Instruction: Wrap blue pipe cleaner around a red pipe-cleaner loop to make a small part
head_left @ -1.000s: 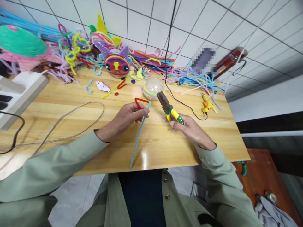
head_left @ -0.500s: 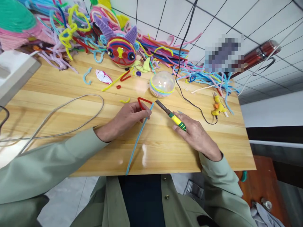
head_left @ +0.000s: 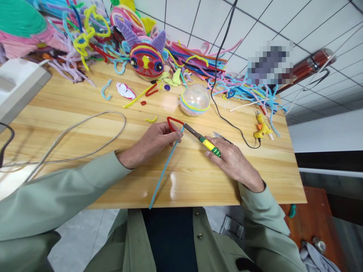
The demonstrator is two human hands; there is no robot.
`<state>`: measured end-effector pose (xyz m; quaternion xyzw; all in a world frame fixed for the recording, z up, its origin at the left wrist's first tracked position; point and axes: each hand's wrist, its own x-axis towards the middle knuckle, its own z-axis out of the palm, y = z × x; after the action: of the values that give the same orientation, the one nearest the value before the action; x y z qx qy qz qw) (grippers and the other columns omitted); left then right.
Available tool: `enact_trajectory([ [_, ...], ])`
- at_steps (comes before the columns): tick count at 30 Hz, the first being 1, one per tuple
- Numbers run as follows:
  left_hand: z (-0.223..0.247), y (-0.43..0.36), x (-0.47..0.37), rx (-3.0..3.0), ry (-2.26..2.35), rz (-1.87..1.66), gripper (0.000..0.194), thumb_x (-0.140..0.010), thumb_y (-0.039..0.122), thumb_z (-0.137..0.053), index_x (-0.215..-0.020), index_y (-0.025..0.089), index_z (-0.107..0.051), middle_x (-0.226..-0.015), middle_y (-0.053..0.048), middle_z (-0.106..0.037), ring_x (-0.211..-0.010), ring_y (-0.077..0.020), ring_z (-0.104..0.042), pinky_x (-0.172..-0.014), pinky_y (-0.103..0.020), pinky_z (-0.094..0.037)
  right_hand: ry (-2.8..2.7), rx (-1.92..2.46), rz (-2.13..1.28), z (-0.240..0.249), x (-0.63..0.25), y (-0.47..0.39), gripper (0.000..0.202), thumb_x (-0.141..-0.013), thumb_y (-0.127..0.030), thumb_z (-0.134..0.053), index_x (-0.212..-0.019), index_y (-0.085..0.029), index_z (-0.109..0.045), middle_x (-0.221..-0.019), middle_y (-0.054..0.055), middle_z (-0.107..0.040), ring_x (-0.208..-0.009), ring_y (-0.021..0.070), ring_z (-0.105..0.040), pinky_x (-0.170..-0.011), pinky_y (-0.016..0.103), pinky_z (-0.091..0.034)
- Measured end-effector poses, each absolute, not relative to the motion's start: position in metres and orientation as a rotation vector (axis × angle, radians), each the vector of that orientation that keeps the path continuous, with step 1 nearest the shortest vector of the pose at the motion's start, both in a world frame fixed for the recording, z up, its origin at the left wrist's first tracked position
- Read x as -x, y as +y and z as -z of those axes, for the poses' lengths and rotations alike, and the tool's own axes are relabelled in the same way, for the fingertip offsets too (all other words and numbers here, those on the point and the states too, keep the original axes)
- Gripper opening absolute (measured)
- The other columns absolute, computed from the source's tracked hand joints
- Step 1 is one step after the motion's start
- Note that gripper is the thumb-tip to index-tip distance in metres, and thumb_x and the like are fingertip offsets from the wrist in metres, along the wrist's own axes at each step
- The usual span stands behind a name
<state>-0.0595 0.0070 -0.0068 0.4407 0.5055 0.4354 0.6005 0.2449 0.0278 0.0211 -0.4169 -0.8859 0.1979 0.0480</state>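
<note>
My left hand [head_left: 159,139] pinches a bent red pipe cleaner [head_left: 176,119] together with a straight light-blue pipe cleaner [head_left: 164,170], between thumb and fingers. The blue one slants down to the table's front edge. My right hand [head_left: 234,158] is closed around the yellow-and-green grip of pliers [head_left: 210,145], seen edge-on. Their dark metal tip [head_left: 187,126] meets the upper end of the blue pipe cleaner, beside the red one; whether the jaws grip it I cannot make out. Pointed tweezers [head_left: 223,137] lie just beyond my right fingers.
Beyond my hands stands a clear ball [head_left: 195,99] with a yellow band. Behind it sit a decorated horned head [head_left: 146,62] and heaped pipe cleaners [head_left: 198,62]. A black cord [head_left: 227,121] runs to a yellow glue gun [head_left: 261,128]. At left are a looped cable [head_left: 82,128] and white box [head_left: 22,87].
The pliers have moved left, their tip now touching the end of the blue pipe cleaner. My right hand has shifted slightly left, showing more of the tweezers. My left hand keeps its pinch.
</note>
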Motion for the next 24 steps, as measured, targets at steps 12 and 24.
enact_trajectory([
  [12,0.0096,0.0082,0.0595,-1.025,1.157,-1.004,0.023,-0.079,0.042,-0.085,-0.079,0.021,-0.076,-0.076,-0.001,-0.074,-0.066,-0.0152,-0.057,-0.067,-0.031,-0.046,-2.721,1.274,-0.611,-0.0225,-0.243,0.0276,0.044,-0.117,-0.039,-0.06,-0.156,-0.021,-0.07,-0.148,0.019,-0.082,-0.137,0.0412,-0.081,-0.113,0.062,-0.07],
  [24,0.0094,0.0076,0.0617,-1.038,1.136,-1.001,0.028,-0.081,0.044,-0.09,-0.084,0.021,-0.075,-0.077,-0.001,-0.072,-0.067,-0.0153,-0.061,-0.065,-0.03,-0.048,-2.73,1.247,-0.571,-0.0223,-0.2424,0.0273,0.042,-0.116,-0.037,-0.059,-0.154,-0.022,-0.07,-0.139,0.017,-0.084,-0.129,0.0401,-0.083,-0.107,0.059,-0.072],
])
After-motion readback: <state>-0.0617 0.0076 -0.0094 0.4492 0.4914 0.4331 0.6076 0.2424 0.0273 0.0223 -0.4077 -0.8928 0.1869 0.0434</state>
